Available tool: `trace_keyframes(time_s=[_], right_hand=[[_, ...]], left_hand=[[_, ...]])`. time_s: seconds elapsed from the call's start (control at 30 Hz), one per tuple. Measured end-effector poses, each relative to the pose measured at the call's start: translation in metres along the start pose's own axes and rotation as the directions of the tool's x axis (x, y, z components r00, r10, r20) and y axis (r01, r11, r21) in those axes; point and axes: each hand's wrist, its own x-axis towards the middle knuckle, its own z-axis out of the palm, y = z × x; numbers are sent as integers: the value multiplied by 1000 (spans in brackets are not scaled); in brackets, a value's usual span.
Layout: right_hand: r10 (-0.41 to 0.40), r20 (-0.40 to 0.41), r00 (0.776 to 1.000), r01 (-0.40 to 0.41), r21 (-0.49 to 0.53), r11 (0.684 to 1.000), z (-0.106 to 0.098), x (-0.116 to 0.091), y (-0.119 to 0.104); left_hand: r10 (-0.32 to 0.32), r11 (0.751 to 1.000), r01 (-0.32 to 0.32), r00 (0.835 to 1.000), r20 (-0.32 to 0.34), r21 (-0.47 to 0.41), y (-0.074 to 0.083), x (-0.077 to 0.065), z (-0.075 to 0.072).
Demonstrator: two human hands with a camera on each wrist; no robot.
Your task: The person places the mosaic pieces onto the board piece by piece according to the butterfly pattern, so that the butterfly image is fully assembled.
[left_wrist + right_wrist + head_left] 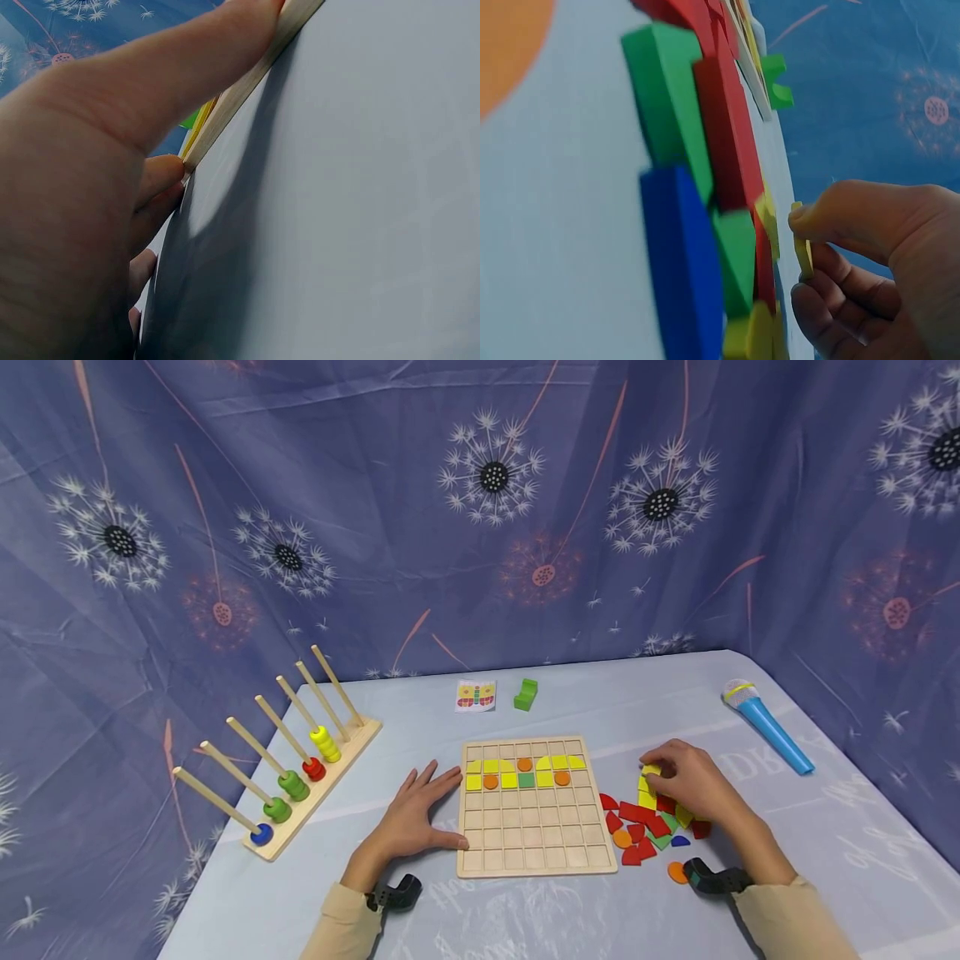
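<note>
A wooden grid board (pixel 536 839) lies in the middle of the table, with yellow, orange and green pieces in two of its upper rows. My left hand (pixel 416 814) has its fingers spread and touches the board's left edge with thumb and fingertips. Right of the board, my right hand (pixel 693 777) is over a loose pile of coloured pieces. Between its thumb and fingers it pinches a thin yellow piece (pixel 803 251), seen edge-on in the right wrist view. Red pieces (pixel 636 812), green pieces (pixel 660 827) and a blue piece (pixel 680 841) lie below that hand.
A wooden peg stand (pixel 300 810) with coloured beads is at the left. Behind the board lie a small picture card (pixel 476 695) and a green block (pixel 526 694). A blue toy microphone (pixel 776 735) rests at the far right. A patterned cloth (pixel 375 527) hangs behind the table.
</note>
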Motion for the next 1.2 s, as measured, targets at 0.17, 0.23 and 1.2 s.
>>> trace_keyframes(time_s=[0.17,0.23,1.2], right_hand=[[-4,29,1000,4,9,1000,7,6,-10],[-7,40,999,6,11,1000,9,8,-14],[-210,136,968,210,17,978,45,33,-76]], left_hand=[[-7,1000,7,1000,8,-1,-1,0,0],[-7,1000,7,1000,10,0,-1,-1,0],[12,1000,-12,1000,-3,2,0,-1,-1]])
